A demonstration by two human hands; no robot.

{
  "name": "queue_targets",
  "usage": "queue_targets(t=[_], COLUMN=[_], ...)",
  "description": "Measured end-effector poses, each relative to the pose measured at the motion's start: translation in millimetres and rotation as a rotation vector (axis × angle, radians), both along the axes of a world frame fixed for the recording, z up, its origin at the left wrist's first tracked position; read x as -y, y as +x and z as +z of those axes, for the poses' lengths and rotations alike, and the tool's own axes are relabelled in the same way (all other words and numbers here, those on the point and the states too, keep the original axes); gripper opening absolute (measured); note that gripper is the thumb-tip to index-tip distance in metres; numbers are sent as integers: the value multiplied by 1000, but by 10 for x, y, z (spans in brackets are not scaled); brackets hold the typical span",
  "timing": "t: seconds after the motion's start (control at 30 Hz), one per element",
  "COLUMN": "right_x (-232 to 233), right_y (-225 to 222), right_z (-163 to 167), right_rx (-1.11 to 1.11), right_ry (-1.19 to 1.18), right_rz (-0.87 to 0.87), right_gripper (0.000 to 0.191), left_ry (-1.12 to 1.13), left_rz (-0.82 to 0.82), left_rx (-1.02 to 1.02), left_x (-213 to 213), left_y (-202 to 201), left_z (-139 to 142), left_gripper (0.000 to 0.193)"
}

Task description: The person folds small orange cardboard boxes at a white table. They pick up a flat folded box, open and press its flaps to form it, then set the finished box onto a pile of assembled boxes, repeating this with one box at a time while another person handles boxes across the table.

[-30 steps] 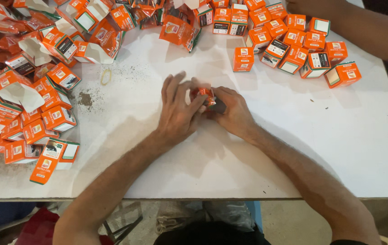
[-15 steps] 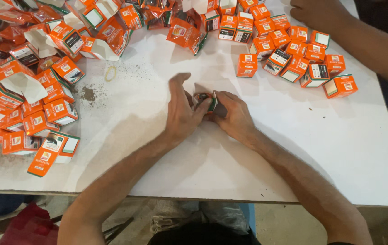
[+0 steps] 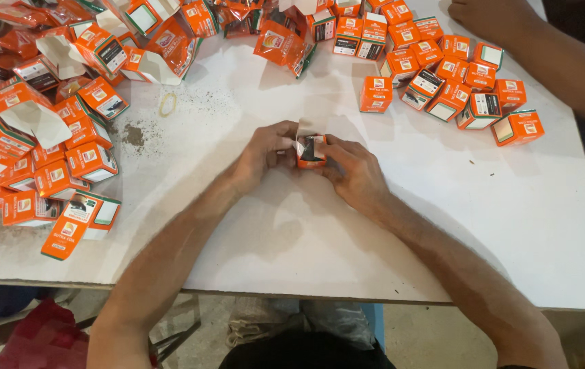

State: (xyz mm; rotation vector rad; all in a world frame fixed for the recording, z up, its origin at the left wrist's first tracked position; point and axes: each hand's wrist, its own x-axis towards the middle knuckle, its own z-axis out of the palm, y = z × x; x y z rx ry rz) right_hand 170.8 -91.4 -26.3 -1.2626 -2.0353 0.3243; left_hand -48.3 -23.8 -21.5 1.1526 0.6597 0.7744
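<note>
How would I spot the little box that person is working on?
Look at the middle of the white table, between the heaps of orange cartons. Both hands, left hand and right hand, hold one small orange box. Unlike the rest, its white flap stands open.

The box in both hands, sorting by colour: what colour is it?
Orange box, white flap open; head view.

The small orange box (image 3: 311,151) is half hidden by fingers (image 3: 286,140); the far-left box pile (image 3: 26,102) and a co-worker's arm (image 3: 545,55) are cut off by the edges.
</note>
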Motion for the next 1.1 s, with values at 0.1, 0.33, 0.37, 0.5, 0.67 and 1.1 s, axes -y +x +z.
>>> queue_targets(t=[0.1, 0.33, 0.37, 0.5, 0.67, 1.1], right_x=[-13, 10, 24, 21, -33, 13], right_y=[11, -14, -23, -17, 14, 21], right_z=[-23, 57, 70, 97, 32, 105], right_rx=[-21, -91, -135, -144, -229, -221], right_ry=[-3, 21, -38, -156, -184, -176], right_rz=[14, 43, 35, 13, 37, 87], right_gripper=[48, 47, 46, 59, 55, 55], left_ry=[-41, 160, 365, 879, 1199, 1277], left_rz=[15, 128, 173, 225, 121, 110], left_rx=[-56, -314, -289, -261, -353, -385], left_x=[-72, -64, 21, 225, 295, 279], left_y=[-11, 197, 222, 150, 23, 19], left_z=[16, 41, 28, 55, 119, -26], left_gripper=[21, 27, 20, 26, 37, 19])
